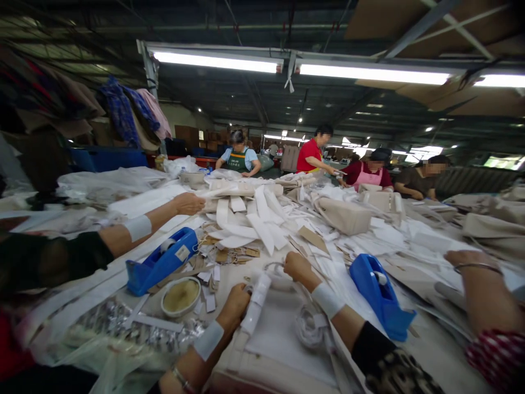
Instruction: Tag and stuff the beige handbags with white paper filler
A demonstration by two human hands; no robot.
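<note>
1. On my feed the left hand (234, 307) sits nearest, its fingers curled around a white strap (253, 304) banded with clear tape. I read that as a firm pinch, though the fingertips are partly hidden.
2. The right hand (299, 268) is balled up, knuckles upward, just beside the strap's upper end and a thin loop of cord (274, 267). I cannot tell whether it grips that loop.
3. The strap lies on a pale bag panel (283, 350) between my two forearms, on the surface (443, 350). A small coil of clear cord (309, 326) rests on the panel by the right wrist.
4. My judgement is that the step in hand is working the taped strap. The next move calls for the left hand to hold steady while the right hand reaches the blue tape dispenser (379, 290) just beyond it.
5. To the left lie a second blue tape dispenser (162, 260), a round dish of yellowish paste (180, 296), cardboard tags (233, 255) and crumpled silver foil (123, 323).
6. A co-worker's hand (188, 203) reaches in from the left, and another co-worker's hand (471, 258) from the right.
7. Farther off are a heap of white straps (254, 219), beige handbags (342, 214) and four co-workers (314, 152) along the far side.
</note>
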